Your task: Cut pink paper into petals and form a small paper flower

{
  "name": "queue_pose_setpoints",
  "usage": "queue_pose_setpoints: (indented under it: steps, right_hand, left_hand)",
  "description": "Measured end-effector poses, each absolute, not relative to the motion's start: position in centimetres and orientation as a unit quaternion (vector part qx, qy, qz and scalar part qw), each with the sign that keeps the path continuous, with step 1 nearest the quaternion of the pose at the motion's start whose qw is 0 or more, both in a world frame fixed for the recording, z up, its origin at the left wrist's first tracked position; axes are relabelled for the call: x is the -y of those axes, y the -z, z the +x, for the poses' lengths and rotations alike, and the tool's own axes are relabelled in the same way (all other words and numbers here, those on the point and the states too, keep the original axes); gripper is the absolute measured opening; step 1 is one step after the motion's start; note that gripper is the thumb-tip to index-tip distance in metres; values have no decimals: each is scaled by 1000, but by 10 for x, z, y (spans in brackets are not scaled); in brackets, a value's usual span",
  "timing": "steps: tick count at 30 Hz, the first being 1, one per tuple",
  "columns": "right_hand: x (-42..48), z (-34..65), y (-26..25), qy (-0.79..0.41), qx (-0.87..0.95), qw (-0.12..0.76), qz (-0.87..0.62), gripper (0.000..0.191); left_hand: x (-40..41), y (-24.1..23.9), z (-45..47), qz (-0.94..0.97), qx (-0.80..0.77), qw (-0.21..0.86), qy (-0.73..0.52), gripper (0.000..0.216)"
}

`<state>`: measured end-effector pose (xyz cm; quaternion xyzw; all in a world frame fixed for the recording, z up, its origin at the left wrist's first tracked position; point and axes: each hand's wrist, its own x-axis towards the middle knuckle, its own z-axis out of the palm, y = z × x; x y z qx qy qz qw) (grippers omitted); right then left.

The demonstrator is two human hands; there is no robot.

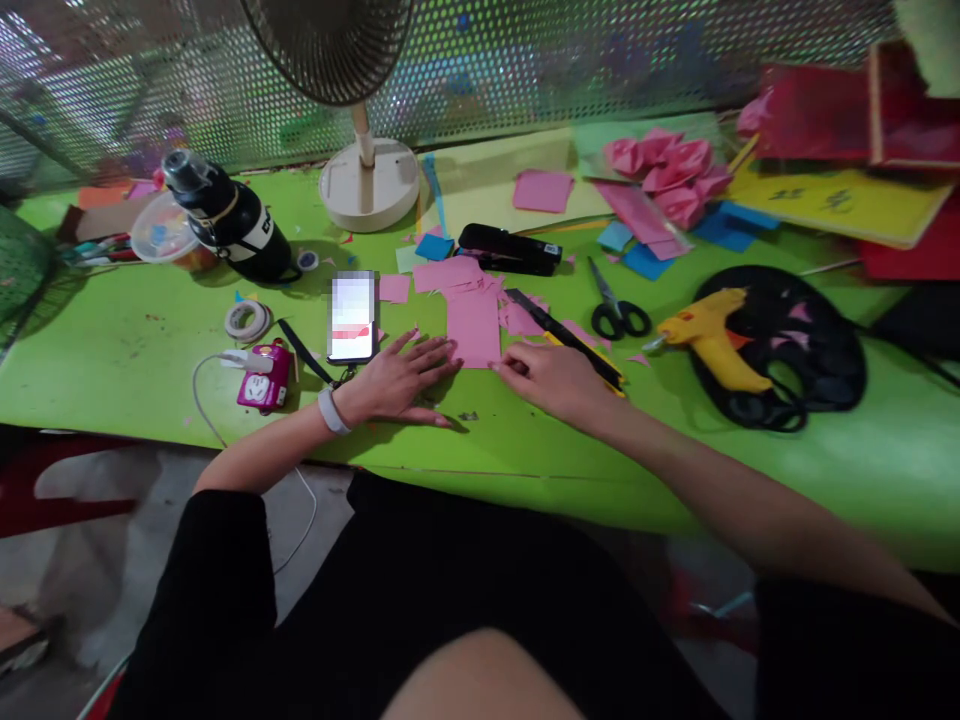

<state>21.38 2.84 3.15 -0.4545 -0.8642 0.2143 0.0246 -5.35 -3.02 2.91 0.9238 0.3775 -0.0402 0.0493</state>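
Note:
A pink sheet of paper (472,328) lies on the green table, with pink scraps around its upper part. My left hand (401,380) rests flat beside it, fingers spread, the fingertips at the sheet's left edge. At the sheet's lower right corner, my right hand (551,380) has its fingers curled closed, with the corner at the fingertips. A black and yellow utility knife (574,345) lies just behind the right hand. Left of the sheet is a phone (352,315) with a lit screen.
Behind the sheet lies a black stapler (510,248). Scissors (619,305) and a yellow glue gun (712,335) on a black tray (832,380) are to the right. A fan (367,185), black bottle (232,225), tape roll (247,320) and purple power adapter (264,385) stand leftward. Pink paper flowers (671,170) sit behind.

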Motion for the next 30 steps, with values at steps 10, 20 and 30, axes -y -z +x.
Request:
queue_pose_setpoints:
  steps: [10,20,30]
  right_hand:
    - [-50,273,-23,-51,871,67,-484,41]
    - [-59,279,-21,-97,861,25,-499,36]
    - [-59,280,-26,-116,848,26,-516,40]
  left_hand:
    - [20,-19,-57,912,-408,39,19,101]
    - [16,-25,-50,909,-410,71,29,101]
    - [6,-13,-43,911,-409,58,-3,99]
